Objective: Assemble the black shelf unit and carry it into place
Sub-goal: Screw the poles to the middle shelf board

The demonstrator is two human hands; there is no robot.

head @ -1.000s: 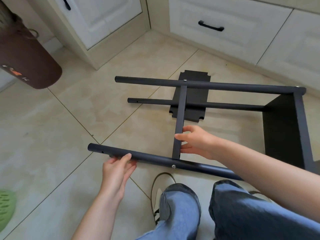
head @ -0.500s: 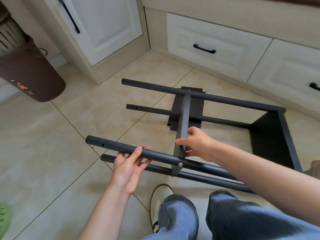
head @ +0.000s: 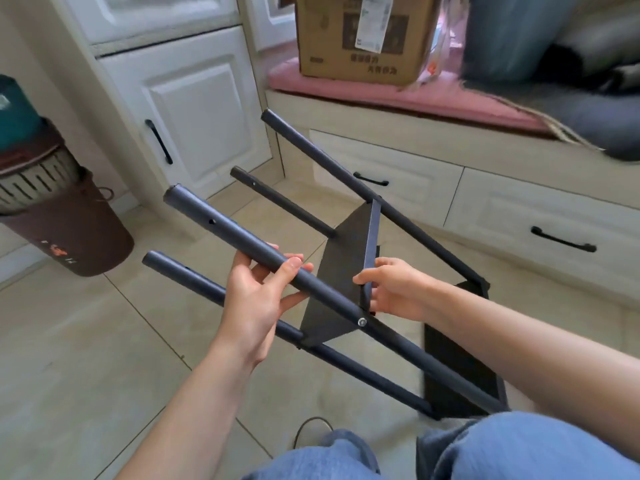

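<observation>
The black shelf unit (head: 346, 271) is now tilted up off the tiled floor (head: 86, 341), where it was lying flat a second ago; its four poles are raised toward the white cabinets (head: 201, 105). The near pole (head: 214, 223) is gripped by the left hand (head: 258, 292), fingers curled under it. The middle shelf panel's edge is pinched by the right hand (head: 398, 289). A cardboard box (head: 360, 36) is brought into view.

A single head-worn view is given — aimed forward and down, close above the shelf unit (head: 360, 271), cabinets (head: 194, 109) seen beyond it.
</observation>
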